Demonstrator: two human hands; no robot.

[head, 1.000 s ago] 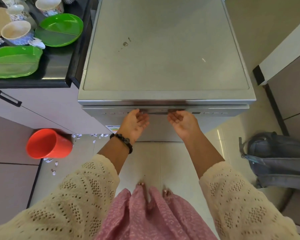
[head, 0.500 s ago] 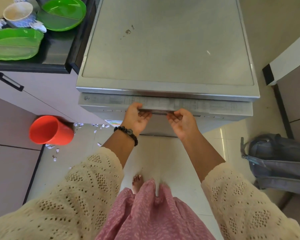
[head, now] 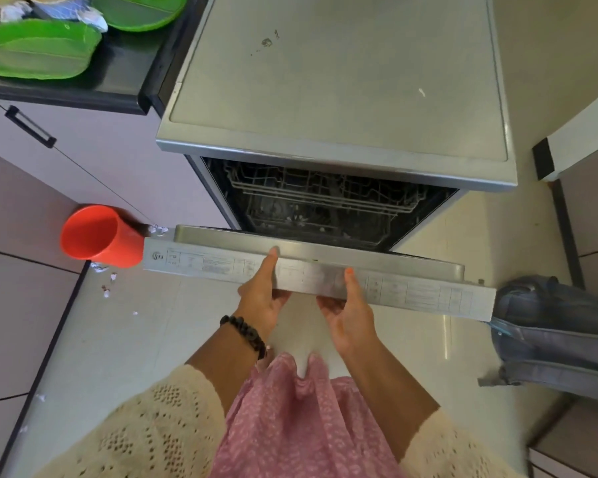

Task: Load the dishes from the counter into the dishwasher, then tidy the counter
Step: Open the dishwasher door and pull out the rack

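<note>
The silver dishwasher [head: 339,81] stands in the middle with its door [head: 201,262] swung partly down toward me. My left hand [head: 263,291] and my right hand [head: 351,305] both grip the door's top edge near its centre, thumbs on top and fingers underneath. Inside, the wire upper rack [head: 325,191] shows in the dark tub. On the black counter [head: 125,74] at the upper left lie two green plates [head: 35,50] [head: 142,10], a cup [head: 54,5] and crumpled paper scraps.
An orange cup [head: 101,236] lies on its side on the floor by the door's left end, with paper bits scattered near it. A grey backpack [head: 560,336] sits on the floor at the right, close to the door's right end. Cabinets flank both sides.
The dishwasher door has swung from nearly shut down toward me, held by both hands, and the racks inside have come into sight. The view has shifted lower.
</note>
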